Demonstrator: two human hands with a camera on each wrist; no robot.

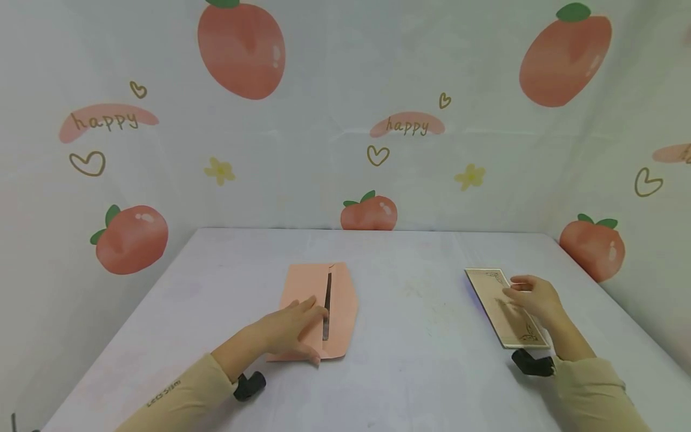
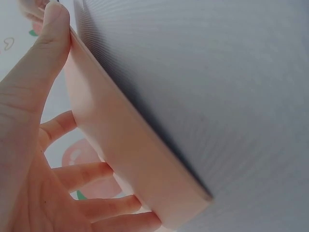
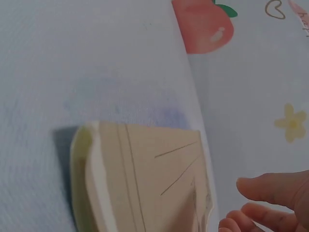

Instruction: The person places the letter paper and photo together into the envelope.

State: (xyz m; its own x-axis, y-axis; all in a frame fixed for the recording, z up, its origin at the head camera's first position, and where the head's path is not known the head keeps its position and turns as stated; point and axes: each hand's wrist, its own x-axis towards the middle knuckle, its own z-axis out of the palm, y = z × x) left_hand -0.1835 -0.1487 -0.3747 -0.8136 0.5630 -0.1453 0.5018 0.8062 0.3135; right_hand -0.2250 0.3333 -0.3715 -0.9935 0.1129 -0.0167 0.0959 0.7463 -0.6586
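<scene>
A pink envelope (image 1: pixel 342 318) lies on the table left of the middle, its flap opened out to the right and a long dark slit along its mouth. My left hand (image 1: pixel 294 327) rests on it with fingers spread, thumb by the near edge. The left wrist view shows those fingertips against the envelope (image 2: pixel 116 130). On the right lies a thick beige card or booklet (image 1: pixel 499 306), with dark ornaments in its corners and a pale border. Over its right side is my right hand (image 1: pixel 537 297), fingers loosely bent and nothing between them; the right wrist view shows the beige card's edge (image 3: pixel 145 164).
A white cloth covers the table (image 1: pixel 399 384). White curtains (image 1: pixel 324 72) printed with red fruit, hearts and "happy" rise behind and at both sides. Black wrist cameras, such as the left one (image 1: pixel 250 386), sit low beneath the wrists.
</scene>
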